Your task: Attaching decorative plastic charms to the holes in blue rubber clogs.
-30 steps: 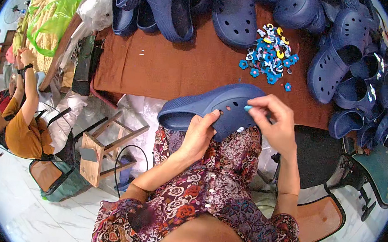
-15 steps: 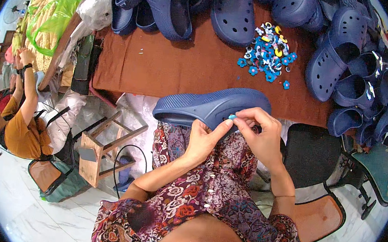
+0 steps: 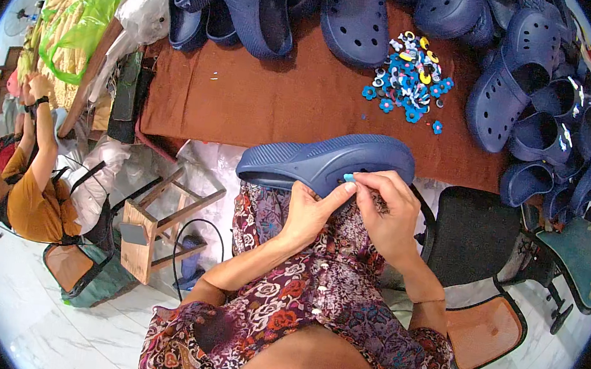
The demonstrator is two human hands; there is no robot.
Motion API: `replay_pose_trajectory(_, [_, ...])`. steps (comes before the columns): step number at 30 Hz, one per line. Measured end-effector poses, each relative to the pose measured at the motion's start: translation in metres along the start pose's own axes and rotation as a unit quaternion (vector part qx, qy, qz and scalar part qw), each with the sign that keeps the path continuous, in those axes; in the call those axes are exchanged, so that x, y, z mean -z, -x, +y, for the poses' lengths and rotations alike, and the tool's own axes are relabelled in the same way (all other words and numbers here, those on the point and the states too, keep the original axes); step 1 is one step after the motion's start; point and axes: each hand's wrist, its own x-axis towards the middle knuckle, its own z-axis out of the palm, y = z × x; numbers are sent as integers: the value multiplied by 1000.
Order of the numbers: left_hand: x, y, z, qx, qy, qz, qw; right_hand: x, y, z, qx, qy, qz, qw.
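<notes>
The left hand (image 3: pixel 310 216) grips a navy clog (image 3: pixel 323 160) from its near side, thumb stretched along the shoe with its tip just beside a small light-blue piece (image 3: pixel 349 178); its other fingers are mostly hidden by the shoe, so how far apart they are cannot be told. The right hand (image 3: pixel 391 211) has its thumb and forefinger drawn close together, pinching the light-blue piece at the clog's side, while its remaining fingers bend inward close to one another. Whether the piece sits in a hole is hidden by the fingertips. The clog lies sideways above the lap at the middle of the near edge of the brown-covered worktop (image 3: pixel 246 101), its upper side overlapping that edge in view, its open heel toward the left. Toward the far edge, right of centre, lies a loose heap of small charms (image 3: pixel 414 75), blue flowers among yellow, white and black bits. More navy clogs (image 3: pixel 355 26) line the far edge, and others (image 3: pixel 508 84) crowd the right edge.
</notes>
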Motion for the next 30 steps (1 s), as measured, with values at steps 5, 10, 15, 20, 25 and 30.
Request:
replay_pose_trajectory(5, [3,-4,0,3,-8,7,1000,2,4,0,19,19,-25,999])
replay_pose_trajectory(10, [2,-8,0,-35,-15,17,999,10,4,-2,7,3,5,1000])
replay_pose_trajectory(15, [2,-12,-2,-25,-8,44,999,18,5,-1,-12,-6,29,1000])
replay_pose_trajectory(20, [3,-18,-1,22,53,51,997,17,6,11,39,-21,70,997])
replay_pose_trajectory(25, [10,-29,8,111,203,25,973,22,13,32,-27,-12,125,992])
replay_pose_trajectory(30, [20,-32,13,140,258,9,956,24,9,63,-55,20,135,989])
